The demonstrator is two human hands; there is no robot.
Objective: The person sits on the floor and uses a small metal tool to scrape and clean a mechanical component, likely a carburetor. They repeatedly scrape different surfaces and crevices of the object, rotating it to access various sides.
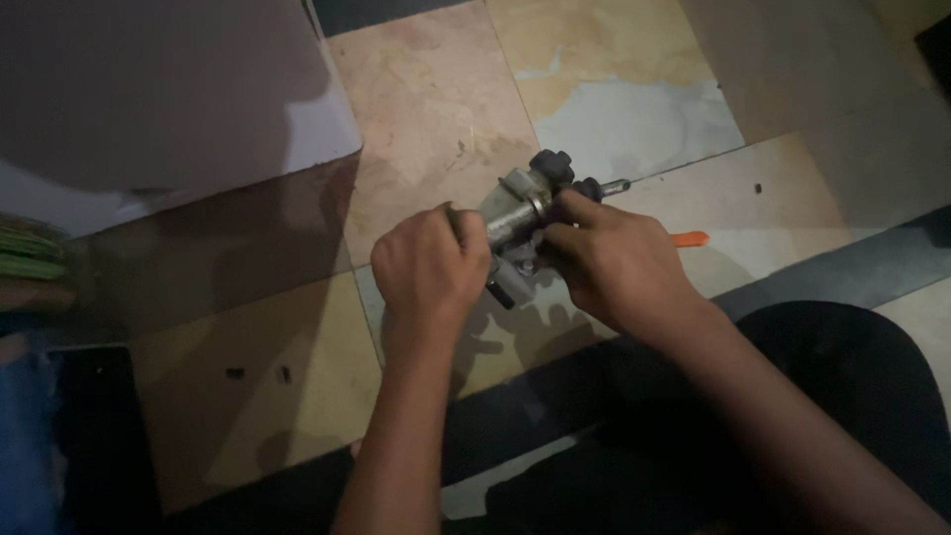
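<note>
Two bare forearms reach up over a tiled floor [436,109]. The left hand [428,269] and right hand [614,263] both close around a grey metal mechanical part [515,218], held between them above the floor. Its long axis runs lower-left to upper-right, a thin shaft [614,184] pointing upper-right. An orange tool tip [690,239] lies beyond.

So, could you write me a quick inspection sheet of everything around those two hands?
Surface: tiled floor in beige and grey patches, dimly lit.
Job's things: grey metal mechanical part with dark knobs and a short shaft, held above the floor.
Clutter: orange piece beside the right hand; small dark bits on the floor at lower left.
Grippers: left hand and right hand both grip the part.
Cables: nothing seen.
Surroundings: pale sheet at upper left; green bundle at the left edge; dark round shape at lower right.
</note>
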